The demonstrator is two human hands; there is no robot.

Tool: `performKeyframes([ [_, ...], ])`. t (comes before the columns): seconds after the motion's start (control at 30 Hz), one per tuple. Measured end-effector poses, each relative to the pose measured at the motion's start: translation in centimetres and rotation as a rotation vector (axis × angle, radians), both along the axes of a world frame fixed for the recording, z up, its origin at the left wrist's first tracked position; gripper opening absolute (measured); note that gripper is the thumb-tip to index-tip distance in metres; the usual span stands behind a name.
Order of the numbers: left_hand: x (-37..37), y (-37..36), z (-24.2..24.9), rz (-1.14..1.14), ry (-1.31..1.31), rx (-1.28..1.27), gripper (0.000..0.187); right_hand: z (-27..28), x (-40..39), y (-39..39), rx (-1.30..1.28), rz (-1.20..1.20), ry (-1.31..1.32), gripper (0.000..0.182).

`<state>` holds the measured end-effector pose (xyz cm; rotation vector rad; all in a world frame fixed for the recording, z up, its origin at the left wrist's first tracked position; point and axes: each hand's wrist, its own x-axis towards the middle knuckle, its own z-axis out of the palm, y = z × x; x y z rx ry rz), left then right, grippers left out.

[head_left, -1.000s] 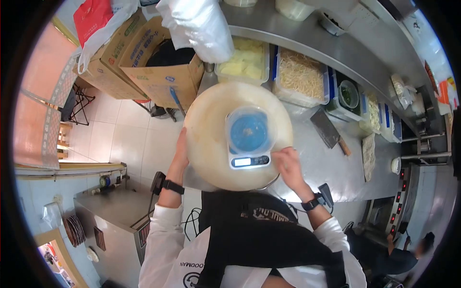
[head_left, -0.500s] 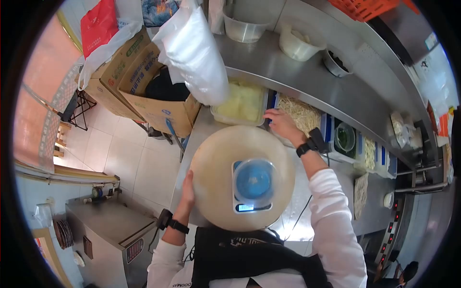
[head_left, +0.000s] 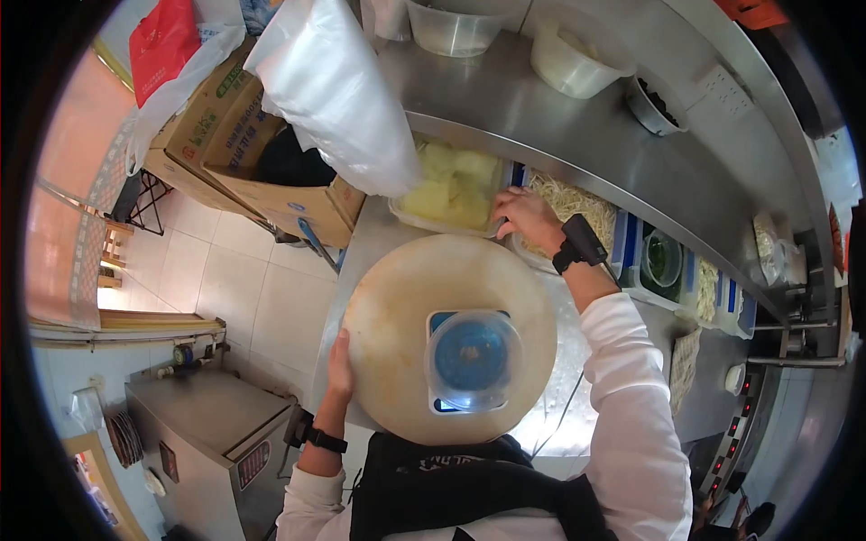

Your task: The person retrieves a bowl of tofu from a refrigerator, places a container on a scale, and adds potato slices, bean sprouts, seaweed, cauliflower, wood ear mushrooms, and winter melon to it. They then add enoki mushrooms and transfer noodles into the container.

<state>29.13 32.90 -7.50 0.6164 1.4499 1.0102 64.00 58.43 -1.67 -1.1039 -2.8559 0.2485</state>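
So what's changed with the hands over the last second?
The right hand left the scale and reached forward to the edge of the tub of pale yellow pieces; whether it grips is unclear. The left hand stays on the rim of the round board, and the tub on the scale is unmoved.

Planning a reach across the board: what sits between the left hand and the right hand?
In the head view, the round cutting board spans between left hand and right hand, with a clear container on a scale.
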Motion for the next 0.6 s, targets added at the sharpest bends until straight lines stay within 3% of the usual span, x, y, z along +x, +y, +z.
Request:
performKeyframes([
  [0.1,0.7,0.2,1.7,0.03,0.045,0.068,0.054,0.2,0.1,0.0,-0.018,-0.022,-0.018,0.03],
  [0.17,1.7,0.2,2.8,0.121,0.557,0.236,0.048,0.5,-0.2,-0.1,-0.002,-0.023,-0.096,0.029],
  [0.2,1.6,0.1,2.4,0.12,0.554,0.233,0.048,0.8,-0.6,0.0,-0.005,-0.023,-0.099,0.029],
  [0.27,1.8,0.3,1.4,0.019,0.467,0.327,0.042,1.3,-1.8,1.2,-0.341,-0.172,-0.329,0.039],
  [0.3,1.8,0.5,1.6,0.019,0.463,0.329,0.042,0.6,-2.4,2.1,-0.339,-0.174,-0.332,0.039],
  [0.37,2.0,0.9,2.5,0.02,0.367,0.312,0.04,-1.6,-3.6,3.6,-0.443,-0.12,0.176,0.056],
  [0.43,1.9,0.8,2.2,0.005,0.405,0.299,0.039,-3.4,-5.0,3.7,-0.429,-0.24,0.01,0.069],
  [0.53,2.2,1.2,2.9,0.001,0.46,0.262,0.037,-8.2,-6.3,4.3,-0.303,-0.301,-0.092,0.072],
  [0.6,2.4,1.2,3.4,0.009,0.472,0.241,0.036,-7.9,-6.9,3.9,-0.352,-0.292,-0.108,0.07],
])
